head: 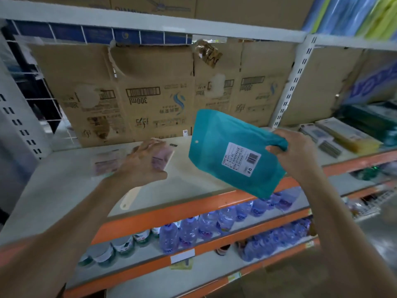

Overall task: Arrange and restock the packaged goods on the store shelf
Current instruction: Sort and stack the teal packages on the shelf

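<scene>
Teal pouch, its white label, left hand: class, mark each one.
teal pouch [214, 130], head view, bare upper panel.
white label [241, 159], head view, label's middle.
left hand [143, 163], head view, back of hand.

Two bare arms, near side of shelf bay.
Left hand [141, 164]: bare, motion-blurred, fingers hard to make out.
Left forearm [86, 211]: uncovered from wrist back to near-left frame edge.
Orange strip [10, 253] at that edge, by upper arm. Maybe short sleeve, too blurred to tell.
Right hand [294, 155]: bare, sharper, knuckles and thumb showing.
Right forearm [343, 222]: uncovered down to near-right corner.
</scene>
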`<state>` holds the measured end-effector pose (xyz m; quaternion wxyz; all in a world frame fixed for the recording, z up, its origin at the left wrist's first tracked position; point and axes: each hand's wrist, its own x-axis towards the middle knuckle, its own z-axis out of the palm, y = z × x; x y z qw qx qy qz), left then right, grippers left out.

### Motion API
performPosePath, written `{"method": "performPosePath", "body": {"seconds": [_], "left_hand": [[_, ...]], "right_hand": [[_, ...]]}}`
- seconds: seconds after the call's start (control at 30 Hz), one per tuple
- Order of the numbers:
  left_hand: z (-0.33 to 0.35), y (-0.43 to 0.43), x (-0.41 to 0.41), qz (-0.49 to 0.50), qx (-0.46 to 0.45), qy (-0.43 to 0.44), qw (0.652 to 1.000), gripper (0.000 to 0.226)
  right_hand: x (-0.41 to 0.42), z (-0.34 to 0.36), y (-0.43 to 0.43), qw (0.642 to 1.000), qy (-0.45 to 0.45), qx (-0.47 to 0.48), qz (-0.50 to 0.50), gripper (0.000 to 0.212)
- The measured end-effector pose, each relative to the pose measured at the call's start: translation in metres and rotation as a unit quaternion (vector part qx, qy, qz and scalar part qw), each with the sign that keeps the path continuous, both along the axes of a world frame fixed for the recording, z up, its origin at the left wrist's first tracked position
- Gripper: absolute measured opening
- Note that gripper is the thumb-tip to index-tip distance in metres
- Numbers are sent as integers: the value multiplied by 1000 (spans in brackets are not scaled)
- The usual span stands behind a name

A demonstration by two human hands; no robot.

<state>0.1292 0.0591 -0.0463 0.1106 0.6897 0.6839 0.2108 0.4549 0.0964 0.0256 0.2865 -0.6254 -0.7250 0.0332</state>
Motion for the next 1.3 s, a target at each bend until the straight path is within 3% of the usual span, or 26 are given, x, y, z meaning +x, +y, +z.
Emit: {"method": "performPosePath", "body": {"seconds": [0.27, 0.63, 0.97, 1.1, 1.3], "left_hand": [[-6, 43, 126, -7, -26, -8, 1000, 108], [-21, 106, 307, -29, -27, -16, 999, 113], [-24, 196, 392, -51, -52, -12, 997, 101], [-28, 245, 410, -29, -60, -33, 997, 109], [-34, 308, 435, 15, -94, -55, 994, 99]], "right_hand": [[115, -3, 22, 999, -33, 10, -31, 34], [292, -6, 65, 998, -10, 8, -62, 33], [377, -20, 131, 996, 8, -12, -91, 38], [397, -18, 184, 996, 38, 4, -80, 30], [423, -6, 255, 995, 91, 10, -49, 19]]}}
